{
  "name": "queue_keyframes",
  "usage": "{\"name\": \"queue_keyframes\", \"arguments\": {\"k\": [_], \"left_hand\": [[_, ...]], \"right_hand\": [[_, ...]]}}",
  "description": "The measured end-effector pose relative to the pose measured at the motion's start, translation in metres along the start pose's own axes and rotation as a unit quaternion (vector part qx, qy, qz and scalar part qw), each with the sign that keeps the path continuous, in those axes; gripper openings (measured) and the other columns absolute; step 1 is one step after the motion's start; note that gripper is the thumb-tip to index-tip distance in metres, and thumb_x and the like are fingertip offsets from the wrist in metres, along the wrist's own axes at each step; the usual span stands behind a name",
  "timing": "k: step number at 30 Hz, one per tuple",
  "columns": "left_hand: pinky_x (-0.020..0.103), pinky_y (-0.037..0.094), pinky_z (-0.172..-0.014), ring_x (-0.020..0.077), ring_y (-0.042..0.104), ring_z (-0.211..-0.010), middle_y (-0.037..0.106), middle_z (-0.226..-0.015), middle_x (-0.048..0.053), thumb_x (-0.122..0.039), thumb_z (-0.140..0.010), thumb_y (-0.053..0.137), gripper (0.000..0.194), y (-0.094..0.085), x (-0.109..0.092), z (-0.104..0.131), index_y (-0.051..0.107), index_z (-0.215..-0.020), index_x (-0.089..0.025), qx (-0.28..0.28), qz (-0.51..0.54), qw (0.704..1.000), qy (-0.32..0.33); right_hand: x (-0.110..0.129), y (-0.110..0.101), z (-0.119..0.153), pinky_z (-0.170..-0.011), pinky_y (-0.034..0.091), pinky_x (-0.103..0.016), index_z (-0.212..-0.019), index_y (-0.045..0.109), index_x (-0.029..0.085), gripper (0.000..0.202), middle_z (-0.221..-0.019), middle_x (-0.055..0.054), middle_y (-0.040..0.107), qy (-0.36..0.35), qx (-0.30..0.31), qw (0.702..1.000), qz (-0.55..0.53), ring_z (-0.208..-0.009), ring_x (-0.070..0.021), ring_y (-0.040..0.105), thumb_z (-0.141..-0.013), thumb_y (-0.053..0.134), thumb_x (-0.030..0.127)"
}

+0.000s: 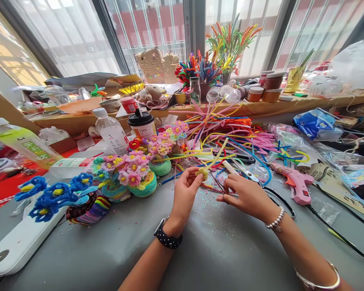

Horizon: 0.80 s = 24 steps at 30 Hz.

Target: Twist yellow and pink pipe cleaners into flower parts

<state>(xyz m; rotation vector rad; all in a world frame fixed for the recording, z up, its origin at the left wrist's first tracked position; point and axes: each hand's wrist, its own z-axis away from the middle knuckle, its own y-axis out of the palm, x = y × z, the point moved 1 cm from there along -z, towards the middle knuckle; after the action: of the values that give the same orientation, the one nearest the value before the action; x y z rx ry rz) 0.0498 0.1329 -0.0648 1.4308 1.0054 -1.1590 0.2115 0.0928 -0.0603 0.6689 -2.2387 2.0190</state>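
Note:
My left hand (185, 190) is closed, with a yellow pipe cleaner (219, 155) pinched between thumb and fingertips. The pipe cleaner's lower end is curled into a small bunch, and its straight end points up and right. A pair of scissors (217, 181) is in my right hand (248, 196). Their thin dark blades reach toward the yellow bunch; whether they touch it I cannot tell. My right fingers are wrapped round the handles and mostly hide them. Bits of coloured fluff and glitter (218, 218) lie on the grey table (218, 258) below my hands.
Pipe-cleaner flower pots (142, 184) stand left, near a bottle (109, 131) and a lidded cup (142, 124). Loose pipe cleaners (230, 129) pile up ahead. A pink glue gun (300, 186) with a black cord lies right. Jars (274, 81) line the ledge.

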Motion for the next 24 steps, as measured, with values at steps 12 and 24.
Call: {"name": "queue_keyframes", "arguments": {"k": [12, 24], "left_hand": [[0.021, 0.046, -0.068, 0.0098, 0.056, -0.075, 0.058, -0.080, -0.001, -0.023, -0.068, 0.060, 0.020, 0.0022, 0.0003, 0.0024, 0.049, -0.083, -0.017, 0.030, 0.022, 0.999, 0.003], [0.021, 0.045, -0.068, 0.0086, 0.056, -0.072, 0.057, -0.075, -0.001, -0.022, -0.068, 0.060, 0.019, 0.0007, 0.0019, -0.0002, 0.047, -0.080, -0.016, 0.008, 0.023, 1.000, 0.015]], "right_hand": [[0.0026, 0.0028, -0.0010, -0.057, 0.036, -0.023, -0.068, 0.049, 0.019, 0.037, -0.073, -0.001, 0.055, -0.006, 0.009, 1.000, 0.004, -0.067, -0.0141, 0.052, -0.076, 0.040, 0.054], [0.0020, 0.0057, -0.0043, -0.055, 0.033, -0.022, -0.061, 0.045, 0.019, 0.035, -0.067, 0.000, 0.053, -0.021, 0.010, 1.000, -0.003, -0.064, -0.0129, 0.050, -0.081, 0.038, 0.046]]}}
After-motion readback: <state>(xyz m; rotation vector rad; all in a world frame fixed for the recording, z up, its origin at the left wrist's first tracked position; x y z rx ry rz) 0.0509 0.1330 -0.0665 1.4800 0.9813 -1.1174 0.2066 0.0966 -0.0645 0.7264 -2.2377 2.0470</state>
